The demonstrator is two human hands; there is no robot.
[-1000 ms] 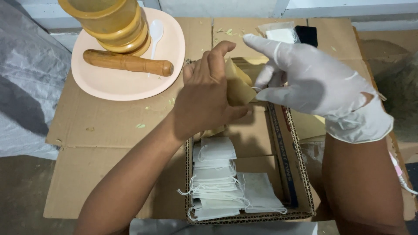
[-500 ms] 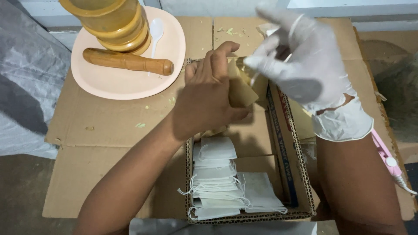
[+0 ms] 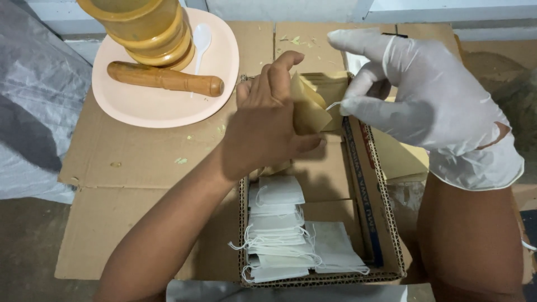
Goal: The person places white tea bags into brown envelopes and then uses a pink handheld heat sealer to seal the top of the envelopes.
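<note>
My bare left hand (image 3: 268,123) grips a small tan paper pouch (image 3: 309,109) above an open cardboard box (image 3: 386,223). My right hand (image 3: 419,100), in a white glove, pinches a thin white string at the pouch's right edge between thumb and forefinger. Inside the box lie several white drawstring filter bags (image 3: 279,229) in a stack, with another one (image 3: 335,246) beside them.
A pale pink plate (image 3: 145,106) at the upper left carries a yellow mortar (image 3: 142,28), a wooden pestle (image 3: 165,78) and a white spoon (image 3: 200,39). Flattened cardboard (image 3: 128,162) covers the surface. Grey plastic sheeting (image 3: 33,112) lies at the left.
My gloved right hand has shifted right and lowered its fingers, now pinching the string at the pouch's edge. My left hand has held the pouch in nearly the same place.
</note>
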